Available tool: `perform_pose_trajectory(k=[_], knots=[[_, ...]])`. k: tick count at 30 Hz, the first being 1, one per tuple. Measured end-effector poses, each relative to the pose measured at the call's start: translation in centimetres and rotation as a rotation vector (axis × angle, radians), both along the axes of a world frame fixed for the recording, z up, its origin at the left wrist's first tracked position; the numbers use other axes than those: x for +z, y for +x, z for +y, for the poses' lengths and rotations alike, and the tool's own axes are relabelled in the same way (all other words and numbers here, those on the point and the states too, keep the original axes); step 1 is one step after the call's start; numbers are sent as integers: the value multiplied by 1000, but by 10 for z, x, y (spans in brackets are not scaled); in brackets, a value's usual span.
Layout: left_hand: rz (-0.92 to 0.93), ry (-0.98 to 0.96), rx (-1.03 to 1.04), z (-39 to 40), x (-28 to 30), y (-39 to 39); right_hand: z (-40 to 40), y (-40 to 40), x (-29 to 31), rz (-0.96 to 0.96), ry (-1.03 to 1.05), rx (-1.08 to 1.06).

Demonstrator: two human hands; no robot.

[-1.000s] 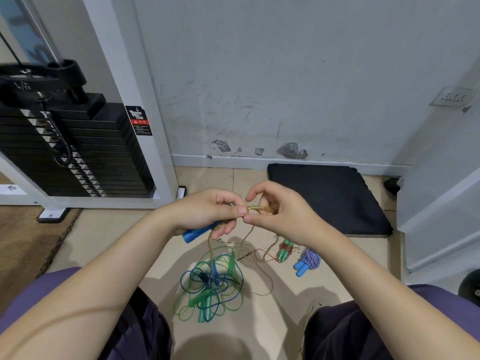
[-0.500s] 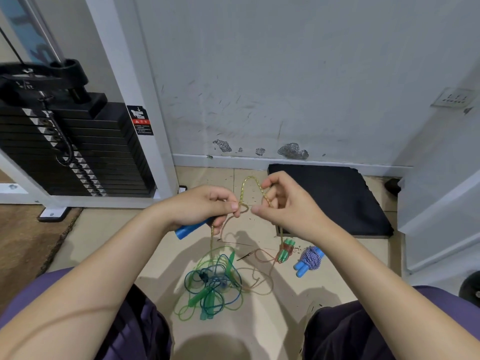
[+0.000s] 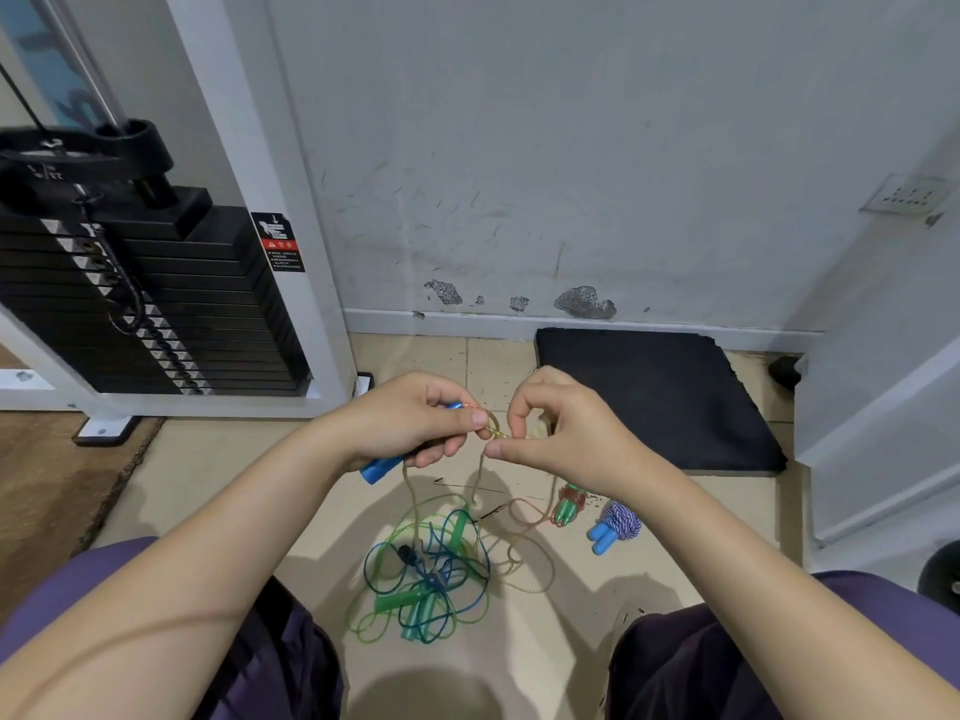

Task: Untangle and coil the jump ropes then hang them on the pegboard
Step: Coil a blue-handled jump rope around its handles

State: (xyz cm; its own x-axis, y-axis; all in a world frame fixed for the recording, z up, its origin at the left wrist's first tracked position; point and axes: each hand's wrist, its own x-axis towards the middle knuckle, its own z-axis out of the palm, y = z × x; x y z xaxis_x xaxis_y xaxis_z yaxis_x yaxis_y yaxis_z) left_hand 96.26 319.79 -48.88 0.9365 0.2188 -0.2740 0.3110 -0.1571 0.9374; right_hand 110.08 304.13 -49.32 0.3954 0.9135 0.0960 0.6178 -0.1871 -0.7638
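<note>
The black-and-red warning sticker (image 3: 278,242) on the white weight-machine post has print too small to read; compared to half a second ago, the tall loop of thin tan-gold jump rope (image 3: 492,432) is pulled down into a tight little knot between the hands. Left hand (image 3: 415,423) grips a blue plastic handle (image 3: 382,466) and pinches the rope; right hand (image 3: 563,433) pinches it just beside — both close together. Green and blue ropes (image 3: 428,569) sit tangled on the tiled floor (image 3: 218,459) below; a blue-handled bundled rope (image 3: 613,524) lies near.

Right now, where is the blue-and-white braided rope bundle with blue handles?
In the head view, the blue-and-white braided rope bundle lies on the tiled floor right of centre, beside the green-handled coiled rope, just in front of the black mat.
</note>
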Motion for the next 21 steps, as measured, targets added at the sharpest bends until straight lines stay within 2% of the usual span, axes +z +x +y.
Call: perform_pose_trajectory(k=[4,7,10,14,18,21], knots=[[-29,-43,-8,-4,0,1,0,-4,1,-41,15,7],[-8,-45,-19,-1,1,2,0,-3,3,3,32,-25],[54,77,-44,16,7,-6,1,5,5,36,130,-143],[83,209,-9,32,14,-18,-2,17,13,193,223,-258],[-33,11,65,17,15,-11,-2,14,13,371,141,-148],[-69,-56,37,1,12,-5,1,-1,12,375,91,-47]])
